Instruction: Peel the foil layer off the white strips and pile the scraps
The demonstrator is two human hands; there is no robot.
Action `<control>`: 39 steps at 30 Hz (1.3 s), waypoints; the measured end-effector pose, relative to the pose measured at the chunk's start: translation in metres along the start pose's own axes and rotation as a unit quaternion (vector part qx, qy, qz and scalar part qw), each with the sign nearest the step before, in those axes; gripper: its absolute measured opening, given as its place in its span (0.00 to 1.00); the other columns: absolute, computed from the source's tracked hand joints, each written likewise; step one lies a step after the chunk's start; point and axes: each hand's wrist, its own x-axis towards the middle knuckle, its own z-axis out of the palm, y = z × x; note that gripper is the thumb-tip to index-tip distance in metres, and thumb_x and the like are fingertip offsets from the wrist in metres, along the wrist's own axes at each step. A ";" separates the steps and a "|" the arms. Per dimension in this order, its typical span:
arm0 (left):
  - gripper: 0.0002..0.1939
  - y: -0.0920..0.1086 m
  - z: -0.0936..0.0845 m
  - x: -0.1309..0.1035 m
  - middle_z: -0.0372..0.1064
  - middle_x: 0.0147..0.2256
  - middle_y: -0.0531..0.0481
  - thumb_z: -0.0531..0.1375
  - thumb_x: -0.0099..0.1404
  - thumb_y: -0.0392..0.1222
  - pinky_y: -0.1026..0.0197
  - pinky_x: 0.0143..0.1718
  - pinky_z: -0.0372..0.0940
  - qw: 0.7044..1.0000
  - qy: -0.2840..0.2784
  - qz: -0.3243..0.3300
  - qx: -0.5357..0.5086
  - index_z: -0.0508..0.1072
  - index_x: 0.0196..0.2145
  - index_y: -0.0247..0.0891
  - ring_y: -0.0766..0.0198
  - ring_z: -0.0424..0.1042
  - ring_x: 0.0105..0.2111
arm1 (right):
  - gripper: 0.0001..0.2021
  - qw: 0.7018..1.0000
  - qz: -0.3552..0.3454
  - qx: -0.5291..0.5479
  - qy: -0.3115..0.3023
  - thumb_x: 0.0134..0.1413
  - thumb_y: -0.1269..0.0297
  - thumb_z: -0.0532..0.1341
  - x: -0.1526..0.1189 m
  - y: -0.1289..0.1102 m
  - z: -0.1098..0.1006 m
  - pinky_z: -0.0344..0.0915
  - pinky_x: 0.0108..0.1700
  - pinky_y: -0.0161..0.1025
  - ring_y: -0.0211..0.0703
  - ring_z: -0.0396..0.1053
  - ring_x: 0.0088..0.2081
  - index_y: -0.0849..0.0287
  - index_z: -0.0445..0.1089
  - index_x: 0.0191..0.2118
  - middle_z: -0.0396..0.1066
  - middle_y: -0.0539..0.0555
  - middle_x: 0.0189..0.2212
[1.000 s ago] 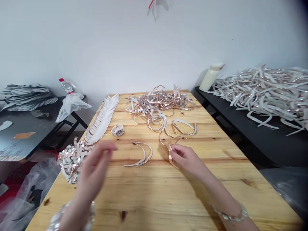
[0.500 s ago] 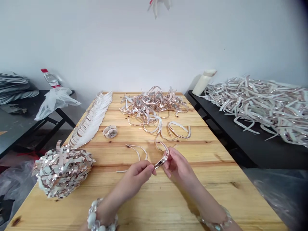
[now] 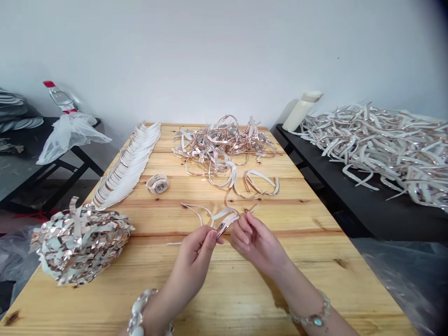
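Your two hands are apart but close together over the middle of the wooden table (image 3: 224,303), forearms reaching in from the near edge. Your left hand (image 3: 194,256) pinches the near end of a curved metallic strip (image 3: 228,224) between thumb and forefinger. The strip slants up and away to your right hand (image 3: 257,240), whose fingers are curled with the thumb side up; whether they grip it, you cannot tell from this angle. A beaded bracelet (image 3: 137,313) circles your left wrist, and another bracelet (image 3: 317,321) your right.

On the dark left table (image 3: 21,175), a white plastic bag (image 3: 72,135) lies crumpled, its contents unclear. It hides the base of a leaning, red-capped bottle (image 3: 62,99).

Just beyond your left hand lie loose thin strips (image 3: 196,210), partly hidden by it. Left of that hand sits a thick bundle of shiny scraps (image 3: 84,242); behind the bundle, a row of overlapping white pieces (image 3: 131,163) runs toward the wall, with a small roll (image 3: 157,184) beside it. At the far end is a tangled heap (image 3: 227,140) of strips, some trailing toward your right hand. The black right table (image 3: 367,210) bears a larger pile (image 3: 388,144) and a leaning cream cylinder (image 3: 301,113).
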 end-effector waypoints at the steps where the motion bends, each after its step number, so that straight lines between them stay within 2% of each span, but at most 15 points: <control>1: 0.21 0.000 0.001 -0.001 0.54 0.21 0.55 0.49 0.67 0.55 0.64 0.25 0.50 1.000 -0.003 0.004 0.007 0.69 0.28 0.36 0.68 0.52 0.23 | 0.21 1.000 0.003 -0.017 -0.010 0.54 0.56 0.63 -0.001 0.000 0.000 0.45 0.22 0.33 0.30 0.49 0.16 0.60 0.57 0.18 0.55 0.45 0.14; 5: 0.19 -0.004 0.002 -0.002 0.59 0.22 0.53 0.46 0.70 0.49 0.65 0.25 0.53 0.997 0.001 0.040 0.067 0.69 0.29 0.36 0.67 0.57 0.23 | 0.23 0.993 0.025 -0.100 -0.055 0.56 0.57 0.61 -0.003 0.004 0.001 0.41 0.20 0.33 0.28 0.44 0.13 0.59 0.54 0.16 0.48 0.42 0.09; 7: 0.17 -0.005 0.001 -0.001 0.63 0.23 0.52 0.46 0.71 0.44 0.65 0.26 0.55 0.984 0.010 0.098 0.149 0.68 0.30 0.36 0.67 0.61 0.24 | 0.19 0.989 0.036 -0.127 -0.065 0.57 0.55 0.60 -0.004 0.006 0.000 0.42 0.19 0.33 0.29 0.43 0.12 0.59 0.60 0.20 0.50 0.41 0.08; 9: 0.13 -0.005 -0.001 0.000 0.66 0.24 0.52 0.48 0.70 0.38 0.64 0.28 0.57 0.948 0.030 0.184 0.259 0.68 0.30 0.36 0.66 0.64 0.25 | 0.14 0.985 0.043 -0.151 -0.073 0.56 0.54 0.61 -0.005 0.008 -0.001 0.43 0.19 0.32 0.30 0.46 0.13 0.59 0.65 0.28 0.55 0.41 0.10; 12: 0.10 -0.004 -0.003 0.001 0.67 0.24 0.52 0.49 0.69 0.33 0.62 0.28 0.56 0.859 0.063 0.308 0.403 0.68 0.31 0.36 0.66 0.64 0.23 | 0.14 0.977 0.031 -0.205 -0.057 0.55 0.53 0.62 -0.004 0.010 -0.001 0.45 0.20 0.31 0.30 0.51 0.15 0.59 0.65 0.35 0.60 0.42 0.13; 15: 0.07 -0.004 -0.003 0.001 0.68 0.24 0.52 0.53 0.67 0.33 0.60 0.27 0.55 0.796 0.049 0.375 0.472 0.69 0.32 0.36 0.64 0.64 0.23 | 0.16 0.970 0.005 -0.240 0.030 0.55 0.49 0.60 -0.003 0.011 0.001 0.45 0.20 0.32 0.31 0.52 0.16 0.59 0.64 0.33 0.61 0.44 0.13; 17: 0.05 -0.003 -0.001 -0.001 0.70 0.25 0.51 0.54 0.67 0.33 0.60 0.28 0.56 0.785 0.026 0.388 0.483 0.69 0.34 0.35 0.64 0.67 0.24 | 0.16 0.965 -0.009 -0.241 0.099 0.56 0.50 0.58 -0.003 0.011 0.002 0.47 0.21 0.32 0.32 0.53 0.16 0.59 0.64 0.31 0.61 0.45 0.14; 19: 0.04 -0.003 0.001 -0.003 0.72 0.27 0.51 0.54 0.67 0.33 0.60 0.31 0.58 0.795 0.010 0.384 0.470 0.69 0.38 0.35 0.64 0.69 0.26 | 0.14 0.958 -0.020 -0.247 0.142 0.56 0.51 0.58 -0.003 0.011 0.003 0.50 0.22 0.33 0.34 0.55 0.17 0.58 0.66 0.32 0.62 0.46 0.14; 21: 0.05 -0.003 0.002 -0.005 0.74 0.30 0.50 0.54 0.67 0.34 0.60 0.34 0.61 0.821 0.003 0.369 0.436 0.69 0.41 0.36 0.64 0.71 0.29 | 0.13 0.953 -0.022 -0.259 0.158 0.56 0.52 0.58 -0.004 0.011 0.003 0.53 0.23 0.35 0.37 0.57 0.18 0.57 0.68 0.31 0.62 0.47 0.15; 24: 0.05 -0.001 0.003 -0.006 0.75 0.34 0.49 0.55 0.67 0.35 0.60 0.38 0.63 0.865 -0.010 0.338 0.371 0.68 0.41 0.38 0.64 0.73 0.33 | 0.15 0.950 -0.004 -0.268 0.158 0.56 0.49 0.58 -0.003 0.010 0.002 0.53 0.23 0.36 0.37 0.57 0.18 0.56 0.67 0.29 0.62 0.48 0.15; 27: 0.06 0.001 0.004 -0.006 0.75 0.34 0.50 0.53 0.66 0.33 0.60 0.38 0.64 0.898 -0.022 0.299 0.322 0.68 0.40 0.39 0.64 0.73 0.33 | 0.17 0.954 0.007 -0.262 0.147 0.56 0.48 0.58 -0.001 0.011 -0.001 0.50 0.21 0.34 0.35 0.55 0.17 0.57 0.65 0.27 0.62 0.47 0.14; 31: 0.08 0.001 0.005 -0.007 0.75 0.34 0.50 0.53 0.64 0.31 0.60 0.37 0.64 0.908 -0.027 0.279 0.311 0.68 0.39 0.40 0.63 0.73 0.32 | 0.17 0.955 0.001 -0.251 0.159 0.53 0.50 0.59 0.002 0.012 -0.005 0.48 0.19 0.34 0.34 0.55 0.16 0.58 0.65 0.23 0.62 0.48 0.12; 34: 0.09 -0.002 0.008 -0.008 0.74 0.34 0.49 0.53 0.63 0.32 0.58 0.37 0.64 0.908 -0.013 0.265 0.324 0.68 0.40 0.40 0.61 0.73 0.32 | 0.17 0.957 -0.026 -0.226 0.180 0.54 0.50 0.57 0.003 0.011 -0.005 0.51 0.19 0.34 0.35 0.56 0.16 0.59 0.68 0.26 0.63 0.48 0.13; 36: 0.11 -0.006 0.009 -0.008 0.75 0.35 0.49 0.52 0.64 0.33 0.58 0.38 0.65 0.930 -0.010 0.215 0.299 0.67 0.44 0.41 0.61 0.73 0.33 | 0.19 0.962 -0.037 -0.208 0.173 0.56 0.47 0.54 0.003 0.010 -0.004 0.52 0.20 0.33 0.35 0.56 0.16 0.60 0.68 0.29 0.62 0.48 0.12; 39: 0.11 -0.010 0.009 -0.004 0.75 0.36 0.48 0.51 0.67 0.39 0.61 0.32 0.65 0.977 -0.015 0.045 0.207 0.64 0.47 0.40 0.63 0.72 0.30 | 0.22 0.961 -0.064 -0.216 0.159 0.56 0.43 0.54 0.002 0.009 -0.002 0.52 0.20 0.33 0.34 0.56 0.16 0.60 0.66 0.29 0.62 0.48 0.13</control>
